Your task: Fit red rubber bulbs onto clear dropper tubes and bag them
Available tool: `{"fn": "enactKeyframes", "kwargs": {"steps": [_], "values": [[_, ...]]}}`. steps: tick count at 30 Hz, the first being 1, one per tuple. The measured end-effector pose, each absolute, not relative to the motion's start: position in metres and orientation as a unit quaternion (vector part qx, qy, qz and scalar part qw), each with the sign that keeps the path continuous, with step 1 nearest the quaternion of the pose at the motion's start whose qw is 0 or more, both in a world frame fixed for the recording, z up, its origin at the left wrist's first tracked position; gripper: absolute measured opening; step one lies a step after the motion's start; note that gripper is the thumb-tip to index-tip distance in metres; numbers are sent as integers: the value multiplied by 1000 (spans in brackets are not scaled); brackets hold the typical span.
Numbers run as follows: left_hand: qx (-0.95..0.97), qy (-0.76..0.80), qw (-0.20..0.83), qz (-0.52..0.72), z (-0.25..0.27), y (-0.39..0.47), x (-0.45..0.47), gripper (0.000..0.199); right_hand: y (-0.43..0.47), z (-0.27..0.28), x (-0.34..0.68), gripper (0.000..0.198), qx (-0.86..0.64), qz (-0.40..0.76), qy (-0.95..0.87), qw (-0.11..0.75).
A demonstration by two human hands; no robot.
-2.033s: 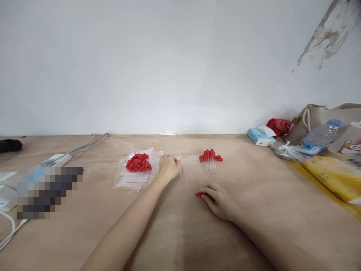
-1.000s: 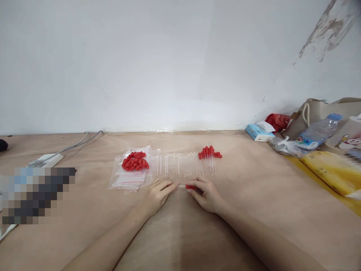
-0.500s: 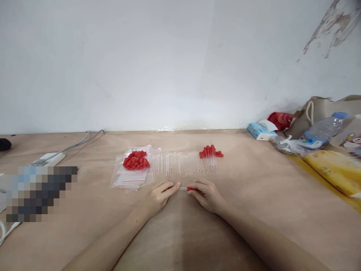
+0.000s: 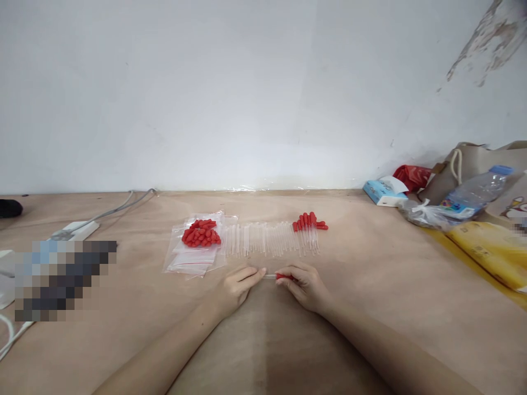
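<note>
Fingertips of the left hand pinch a clear tube; at three o'clock the right hand grips a red bulb meeting it. The left hand has come from the tube row at twelve, so the parts now seem joining. Heaped bulbs lie at ten.

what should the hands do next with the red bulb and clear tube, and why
Probably push the red bulb in the right hand toward the left hand, seating it on the clear tube: bulb and tube lie in line between the hands, and capped tubes beyond the right hand wear such bulbs. Its current fit is hidden.
</note>
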State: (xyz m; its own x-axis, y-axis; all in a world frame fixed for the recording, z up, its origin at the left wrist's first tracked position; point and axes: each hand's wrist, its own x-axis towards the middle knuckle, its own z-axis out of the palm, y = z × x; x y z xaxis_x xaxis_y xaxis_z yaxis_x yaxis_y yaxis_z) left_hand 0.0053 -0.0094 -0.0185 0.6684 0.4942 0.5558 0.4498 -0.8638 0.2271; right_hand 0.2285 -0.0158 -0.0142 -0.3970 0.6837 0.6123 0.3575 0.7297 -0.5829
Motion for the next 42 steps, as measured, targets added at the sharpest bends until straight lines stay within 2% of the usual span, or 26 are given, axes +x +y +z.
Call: {"fn": "enactKeyframes", "kwargs": {"steps": [5,11,25,28,33,37,40,42], "values": [[913,257,29,315,-19,-10,6,46,-14,-16,228,10,-310,144,-823,453],[921,236,-11,310,-14,-9,8,41,-11,-17,232,11,-280,83,-877,382],[916,245,-26,316,-18,-12,13,34,-10,-13,226,13,-294,111,-877,364],[914,265,-18,306,-16,-11,14,33,-7,-9,228,15,-289,161,-872,362],[900,299,16,317,-13,-12,16,37,-5,-9,227,22,-342,308,-765,450],[885,342,77,307,-5,-13,14,46,5,-6,234,25,-373,372,-666,528],[859,396,103,307,-1,-11,14,39,28,9,252,36,-434,350,-625,547],[859,403,119,293,-1,-10,15,30,50,21,267,41,-500,286,-601,554]]}}
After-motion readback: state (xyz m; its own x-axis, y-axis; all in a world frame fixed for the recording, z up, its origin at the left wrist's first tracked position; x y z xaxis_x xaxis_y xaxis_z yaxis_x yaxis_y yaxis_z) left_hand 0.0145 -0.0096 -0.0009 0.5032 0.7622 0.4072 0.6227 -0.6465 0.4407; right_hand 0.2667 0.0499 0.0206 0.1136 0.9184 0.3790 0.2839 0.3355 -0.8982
